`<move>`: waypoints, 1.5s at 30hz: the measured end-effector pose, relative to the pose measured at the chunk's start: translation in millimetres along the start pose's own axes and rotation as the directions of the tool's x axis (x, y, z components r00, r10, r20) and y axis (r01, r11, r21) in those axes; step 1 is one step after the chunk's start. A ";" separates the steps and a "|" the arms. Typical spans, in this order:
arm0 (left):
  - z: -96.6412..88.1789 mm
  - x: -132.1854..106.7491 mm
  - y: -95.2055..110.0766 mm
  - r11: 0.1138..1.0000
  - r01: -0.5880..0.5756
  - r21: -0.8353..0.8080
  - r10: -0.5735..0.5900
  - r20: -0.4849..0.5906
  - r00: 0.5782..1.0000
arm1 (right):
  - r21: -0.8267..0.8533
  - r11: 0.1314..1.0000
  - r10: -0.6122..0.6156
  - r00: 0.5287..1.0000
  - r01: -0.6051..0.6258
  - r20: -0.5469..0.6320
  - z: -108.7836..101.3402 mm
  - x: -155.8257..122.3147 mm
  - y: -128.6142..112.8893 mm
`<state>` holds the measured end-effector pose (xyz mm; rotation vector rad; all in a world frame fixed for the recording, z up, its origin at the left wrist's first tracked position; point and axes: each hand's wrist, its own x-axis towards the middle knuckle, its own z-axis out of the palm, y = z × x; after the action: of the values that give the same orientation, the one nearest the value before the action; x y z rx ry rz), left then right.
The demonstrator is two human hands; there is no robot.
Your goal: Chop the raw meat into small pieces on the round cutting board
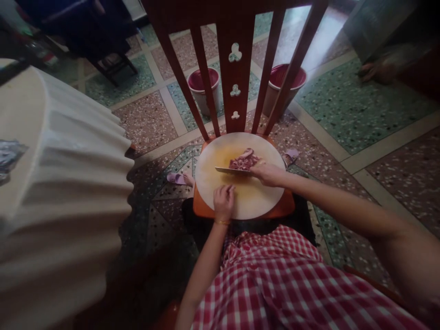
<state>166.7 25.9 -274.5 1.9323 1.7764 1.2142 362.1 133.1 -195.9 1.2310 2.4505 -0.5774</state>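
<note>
My right hand (267,174) is wrapped round the handle end of a kitchen knife (228,170), whose wide blade points left across a round white cutting board (208,183). Just beyond the blade lies a heap of cut reddish meat (244,160), close to my right knuckles. My left hand (224,200) rests on the board's near left part with its fingers curled in, apart from the blade. Whatever those fingers may hold is hidden. The board is stained yellow in its middle and sits on the seat of a wooden chair (201,207).
The slatted chair back (231,68) rises beyond the board. Behind it stand two bins (205,98) (280,94) on the tiled floor. A table with a pleated white cloth (82,183) is at left. Dark furniture (85,32) stands farther back.
</note>
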 end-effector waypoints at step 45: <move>20.6 -20.1 -11.4 0.985 -0.135 0.109 0.124 0.104 0.987 | 0.058 0.994 0.085 0.992 -0.091 0.089 59.6 -29.5 -59.5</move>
<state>175.0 17.2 -303.1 2.1638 1.7313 1.0575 337.2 51.3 -221.3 1.3031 2.3109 -0.6717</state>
